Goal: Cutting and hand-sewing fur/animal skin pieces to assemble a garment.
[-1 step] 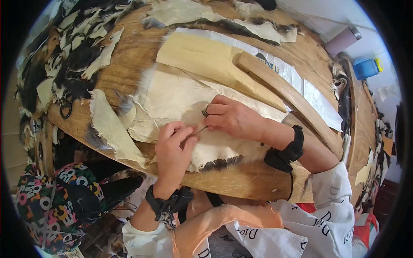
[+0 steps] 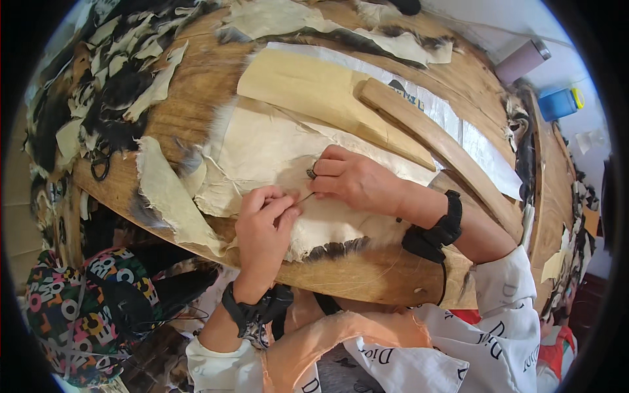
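A pale pelt [image 2: 262,141], skin side up with dark fur along its near edge, lies on the wooden table in front of me. My left hand [image 2: 265,219] pinches a fold of it between thumb and fingers. Just to the right, my right hand [image 2: 354,180] is closed in a pinch on a thin dark needle [image 2: 306,196], which points toward my left fingertips. Any thread is too fine to make out. A ring is on a right finger, and both wrists wear black straps.
Past the pelt lie a tan paper sheet [image 2: 295,75] and a long wooden slat [image 2: 439,144]. A loose fur strip [image 2: 167,190] rests at the left table edge. Fur scraps [image 2: 124,72] pile up far left; black scissor handles [image 2: 100,164] show there. A blue container [image 2: 557,105] stands far right.
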A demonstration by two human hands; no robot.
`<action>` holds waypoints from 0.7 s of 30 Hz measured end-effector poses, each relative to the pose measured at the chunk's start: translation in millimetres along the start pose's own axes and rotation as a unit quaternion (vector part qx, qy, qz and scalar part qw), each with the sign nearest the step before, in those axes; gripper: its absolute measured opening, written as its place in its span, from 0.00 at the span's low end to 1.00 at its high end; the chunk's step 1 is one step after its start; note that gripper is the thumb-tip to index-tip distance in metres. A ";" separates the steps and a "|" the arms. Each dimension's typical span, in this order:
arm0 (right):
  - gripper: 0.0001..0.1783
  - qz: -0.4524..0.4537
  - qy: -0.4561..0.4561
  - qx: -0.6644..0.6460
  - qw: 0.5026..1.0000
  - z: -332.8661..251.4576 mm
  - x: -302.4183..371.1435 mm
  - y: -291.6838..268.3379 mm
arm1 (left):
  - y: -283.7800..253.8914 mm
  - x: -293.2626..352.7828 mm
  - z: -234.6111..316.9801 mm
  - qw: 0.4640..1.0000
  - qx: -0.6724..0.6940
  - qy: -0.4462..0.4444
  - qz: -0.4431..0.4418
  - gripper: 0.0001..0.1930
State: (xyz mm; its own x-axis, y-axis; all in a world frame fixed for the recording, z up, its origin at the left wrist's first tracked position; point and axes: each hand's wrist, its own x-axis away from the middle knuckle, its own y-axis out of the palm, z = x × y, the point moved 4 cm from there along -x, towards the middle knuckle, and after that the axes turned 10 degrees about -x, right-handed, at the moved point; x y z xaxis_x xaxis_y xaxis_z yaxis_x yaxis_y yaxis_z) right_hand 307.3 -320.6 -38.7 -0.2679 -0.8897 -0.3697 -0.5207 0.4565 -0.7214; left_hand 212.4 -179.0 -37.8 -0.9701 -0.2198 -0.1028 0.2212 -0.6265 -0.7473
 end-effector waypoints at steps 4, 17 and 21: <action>0.10 -0.009 -0.036 0.033 0.999 -1.5 1.7 -0.2 | 1.5 2.6 1.7 1.000 -0.020 0.023 0.005 0.12; 0.12 -0.026 -0.061 0.063 0.996 -1.9 3.8 0.1 | -2.6 3.2 7.8 1.000 -0.019 0.014 -0.018 0.13; 0.05 0.011 -0.046 0.041 0.998 -3.9 2.8 -1.2 | -1.1 -1.6 9.6 0.997 -0.065 0.031 -0.009 0.11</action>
State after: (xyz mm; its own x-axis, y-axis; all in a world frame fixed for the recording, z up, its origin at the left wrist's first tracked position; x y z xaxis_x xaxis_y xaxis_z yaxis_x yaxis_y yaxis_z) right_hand 304.0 -323.7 -36.6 -0.2018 -0.8773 -0.4354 -0.4469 0.4781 -0.7561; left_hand 214.7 -185.2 -30.6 -0.9791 -0.1593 -0.1263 0.1926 -0.5270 -0.8278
